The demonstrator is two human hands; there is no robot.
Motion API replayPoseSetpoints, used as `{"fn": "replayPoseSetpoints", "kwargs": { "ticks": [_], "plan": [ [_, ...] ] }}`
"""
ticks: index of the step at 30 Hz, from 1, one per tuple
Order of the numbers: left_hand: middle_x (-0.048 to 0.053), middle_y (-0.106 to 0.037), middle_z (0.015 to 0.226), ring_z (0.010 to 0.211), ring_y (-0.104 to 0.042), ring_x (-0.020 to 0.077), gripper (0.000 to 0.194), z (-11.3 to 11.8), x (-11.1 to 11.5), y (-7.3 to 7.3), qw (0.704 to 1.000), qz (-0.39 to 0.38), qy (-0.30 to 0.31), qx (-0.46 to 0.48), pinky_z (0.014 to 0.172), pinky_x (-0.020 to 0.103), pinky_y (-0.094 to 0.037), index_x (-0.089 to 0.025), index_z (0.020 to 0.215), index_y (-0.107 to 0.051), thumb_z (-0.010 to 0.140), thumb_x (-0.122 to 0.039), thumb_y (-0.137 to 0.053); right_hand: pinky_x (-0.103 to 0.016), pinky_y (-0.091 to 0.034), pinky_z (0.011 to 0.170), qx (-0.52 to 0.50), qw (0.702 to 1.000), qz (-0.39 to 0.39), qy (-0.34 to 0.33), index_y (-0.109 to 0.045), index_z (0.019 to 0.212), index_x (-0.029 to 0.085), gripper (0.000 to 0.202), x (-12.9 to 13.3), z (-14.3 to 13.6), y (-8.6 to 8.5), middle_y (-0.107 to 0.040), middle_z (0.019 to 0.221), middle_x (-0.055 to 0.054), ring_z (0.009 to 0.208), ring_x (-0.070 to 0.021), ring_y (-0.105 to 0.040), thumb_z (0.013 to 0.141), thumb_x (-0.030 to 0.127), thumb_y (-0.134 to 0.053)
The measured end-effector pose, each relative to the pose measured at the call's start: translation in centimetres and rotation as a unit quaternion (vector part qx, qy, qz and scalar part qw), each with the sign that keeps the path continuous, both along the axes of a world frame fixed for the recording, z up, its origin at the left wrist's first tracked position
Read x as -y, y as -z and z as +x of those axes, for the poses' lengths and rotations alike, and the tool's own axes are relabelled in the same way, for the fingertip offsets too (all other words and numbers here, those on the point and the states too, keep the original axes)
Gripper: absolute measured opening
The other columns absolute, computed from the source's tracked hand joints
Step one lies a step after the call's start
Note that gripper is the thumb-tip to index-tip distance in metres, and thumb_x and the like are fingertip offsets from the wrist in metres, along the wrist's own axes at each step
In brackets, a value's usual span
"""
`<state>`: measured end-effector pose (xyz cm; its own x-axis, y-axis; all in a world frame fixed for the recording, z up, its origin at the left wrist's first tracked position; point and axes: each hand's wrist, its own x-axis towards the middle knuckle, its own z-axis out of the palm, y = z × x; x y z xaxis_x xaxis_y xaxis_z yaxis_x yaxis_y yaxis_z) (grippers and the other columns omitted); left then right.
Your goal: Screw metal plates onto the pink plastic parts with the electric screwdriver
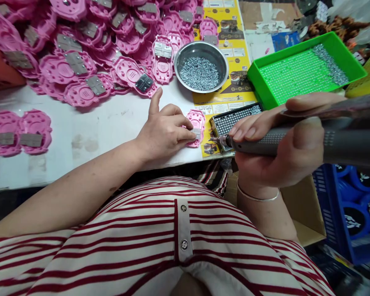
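Observation:
In the head view, my right hand (274, 152) wraps round a grey electric screwdriver (265, 142). Its bit points left, close to a pink plastic casing part (196, 119) at the table's front edge. My left hand (169, 131) rests on that casing part, fingertips pressed at a small metal plate (196, 133) on it; the thumb sticks out away from me. Just beyond the screwdriver tip lies a black perforated screw tray (231, 119), partly hidden by my right hand. Behind them stands a metal bowl (200, 88) full of small screws (200, 72).
A heap of pink casing parts (80, 63) covers the back left, and two more (35, 125) lie at the left. A green tray (283, 78) with screws sits at the back right. Below right are a cardboard box (308, 209) and a blue crate (329, 213).

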<state>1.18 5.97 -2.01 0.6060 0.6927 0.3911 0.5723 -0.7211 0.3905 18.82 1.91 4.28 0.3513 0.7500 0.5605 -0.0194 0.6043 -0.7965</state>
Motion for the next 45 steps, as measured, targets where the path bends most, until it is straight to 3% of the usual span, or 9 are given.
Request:
{"fn": "replayPoseSetpoints", "kwargs": {
  "ticks": [3,8,13,21,26,29,32,45],
  "plan": [
    [-0.002,-0.076,0.091,0.098,-0.064,0.0227,0.015,0.1,-0.2,0.2,1.0,-0.003,0.012,-0.005,0.118,0.074,-0.011,-0.035,0.084,-0.078,0.091,-0.04,-0.065,-0.021,-0.049,0.049,-0.019,0.999,0.01,-0.023,-0.063,0.092,0.026,0.014,-0.3,-0.2,0.2,-0.046,0.057,0.009,0.046,-0.0044,-0.052,0.085,0.038,-0.062],
    [0.0,-0.075,0.089,0.1,-0.062,0.0224,0.009,0.3,-0.5,0.2,0.999,-0.037,0.005,-0.017,0.12,0.07,-0.01,-0.035,0.085,-0.079,0.085,-0.038,-0.07,-0.018,-0.045,0.041,0.002,0.999,0.034,-0.002,-0.057,0.086,0.027,0.018,-1.1,-0.6,0.4,-0.039,0.051,0.01,0.037,-0.0035,-0.044,0.083,0.044,-0.063],
    [-0.001,-0.075,0.091,0.098,-0.061,0.0231,0.008,0.7,-0.4,0.3,0.998,-0.065,-0.01,-0.01,0.116,0.072,-0.018,-0.036,0.085,-0.079,0.083,-0.037,-0.072,-0.02,-0.048,0.046,-0.011,0.999,0.031,-0.007,-0.063,0.094,0.027,0.019,-1.4,-0.6,0.9,-0.048,0.056,0.01,0.044,-0.0048,-0.05,0.084,0.043,-0.065],
    [-0.002,-0.076,0.09,0.096,-0.061,0.0236,0.013,1.4,0.8,0.4,0.998,-0.03,-0.053,-0.003,0.114,0.071,-0.024,-0.034,0.086,-0.079,0.089,-0.035,-0.066,-0.019,-0.045,0.041,0.04,0.997,0.048,0.04,-0.062,0.098,0.034,0.024,-2.9,-1.1,2.1,-0.039,0.058,0.009,0.041,-0.0043,-0.043,0.086,0.055,-0.061],
    [-0.002,-0.076,0.09,0.093,-0.06,0.0233,0.014,1.7,1.1,0.5,0.998,-0.004,-0.066,-0.001,0.113,0.07,-0.028,-0.033,0.084,-0.078,0.089,-0.037,-0.065,-0.02,-0.045,0.04,0.017,0.998,0.044,0.043,-0.061,0.097,0.033,0.024,-3.3,-1.5,2.2,-0.044,0.061,0.008,0.04,-0.0041,-0.043,0.084,0.054,-0.063],
    [-0.001,-0.076,0.09,0.094,-0.06,0.0238,0.014,1.8,1.1,0.6,0.998,-0.003,-0.066,0.001,0.113,0.07,-0.027,-0.033,0.083,-0.079,0.088,-0.034,-0.066,-0.02,-0.046,0.042,0.009,0.999,0.026,0.016,-0.063,0.097,0.032,0.023,-3.5,-1.4,2.4,-0.041,0.06,0.008,0.042,-0.0048,-0.046,0.084,0.051,-0.065],
    [-0.001,-0.075,0.091,0.096,-0.06,0.0242,0.016,1.8,1.2,0.6,0.998,-0.011,-0.063,0.003,0.114,0.071,-0.025,-0.033,0.083,-0.079,0.089,-0.033,-0.065,-0.02,-0.043,0.038,0.032,0.998,0.039,0.034,-0.062,0.098,0.033,0.028,-3.9,-1.4,2.9,-0.037,0.056,0.009,0.038,-0.005,-0.041,0.083,0.056,-0.063],
    [-0.001,-0.074,0.091,0.093,-0.06,0.0221,0.016,1.8,1.2,0.6,0.998,-0.023,-0.059,0.005,0.116,0.069,-0.022,-0.033,0.085,-0.079,0.091,-0.033,-0.064,-0.02,-0.043,0.037,0.058,0.997,0.054,0.011,-0.061,0.1,0.033,0.026,-4.4,-1.4,3.1,-0.039,0.057,0.009,0.037,-0.0048,-0.04,0.085,0.055,-0.061]
  ]
}}
